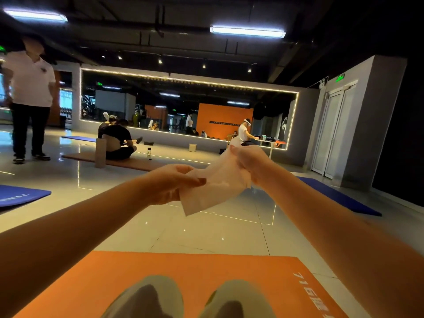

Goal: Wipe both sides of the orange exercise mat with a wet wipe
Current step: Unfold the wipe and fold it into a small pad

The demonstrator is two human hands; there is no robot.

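Observation:
A white wet wipe [215, 187] hangs stretched in the air between both hands, well above the floor. My left hand [171, 183] pinches its lower left edge. My right hand [249, 161] grips its upper right corner, a little higher and further away. The orange exercise mat [195, 269] lies flat on the tiled floor below my arms, its far edge near the bottom of the view. White lettering runs along its right side. My knees [190, 299] in light trousers rest on the mat at the bottom centre.
Blue mats lie at the left [20, 196] and right [341, 196]. A person sits on a brown mat [119, 143] ahead on the left, with a bottle [149, 153] beside. Another person [29, 99] stands at far left. A mirrored wall and a white bucket [192, 147] are behind.

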